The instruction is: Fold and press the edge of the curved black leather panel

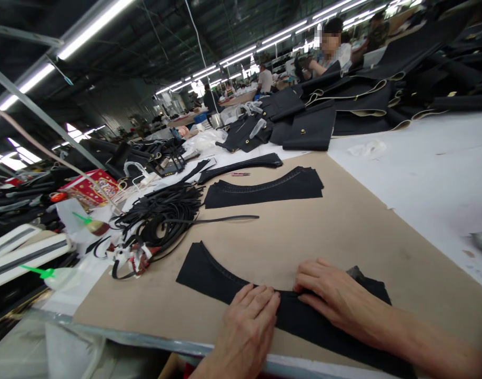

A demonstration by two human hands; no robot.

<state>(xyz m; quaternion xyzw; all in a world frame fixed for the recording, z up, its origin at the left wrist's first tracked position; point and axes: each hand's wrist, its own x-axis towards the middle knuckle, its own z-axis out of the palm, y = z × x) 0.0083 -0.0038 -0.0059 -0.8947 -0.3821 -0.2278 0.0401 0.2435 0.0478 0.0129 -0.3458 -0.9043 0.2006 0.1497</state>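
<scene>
Head view: both bare hands press flat on one curved black fabric panel (209, 276) at the near edge of the work surface.
Left hand (247, 323): palm down, fingers together and stretched forward, fingertips resting on the panel's upper edge; nothing is pinched or enclosed.
Right hand (333, 297): palm down, fingers spread slightly and pointing left, lying on the same panel just beside the left fingertips; the forearm runs off toward the lower right corner.
Grip: neither hand closes around anything; both lie open and flat on the cloth.
Hidden: the middle of the panel is covered by the two hands, its right end passes under the right forearm and out of the picture, and a small grey bit behind the right knuckles is too unclear to name.
Panel position: it lies on the tan cardboard sheet (343, 221), its free pointed end reaching left, well clear of the hands.
Beyond: a loose thin black strap (225, 218) lies further up the sheet, with a stack of curved black fabric pieces (264, 190) behind it.
Left side: a tangled heap of black straps (162, 216) sits near the cardboard's left edge.
Far end: piles of black garments (367, 100) cover the white table (434, 173), where another person's sleeve shows.
</scene>
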